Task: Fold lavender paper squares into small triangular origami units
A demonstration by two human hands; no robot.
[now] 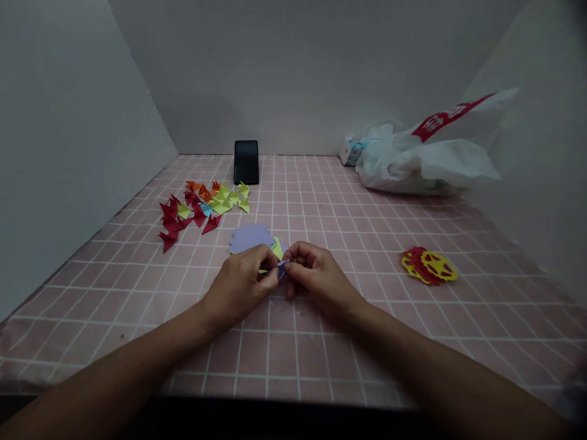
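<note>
A small piece of folded purple paper (282, 266) is pinched between my two hands above the middle of the table. My left hand (245, 276) is closed on its left side, fingertips together. From the right, my right hand (318, 273) grips it between thumb and index finger, the other fingers curled below. Much of the paper is hidden by my fingers. Just behind my left hand lies a stack of paper sheets (252, 237), purple on top with yellow showing beside it.
Several folded paper cranes (197, 206) in red, orange, yellow and blue lie at the left. A black phone-like device (246, 162) stands behind them. Red and yellow paper cutouts (430, 266) lie at the right, and a white plastic bag (417, 164) beside a small box (351, 151) at the back right.
</note>
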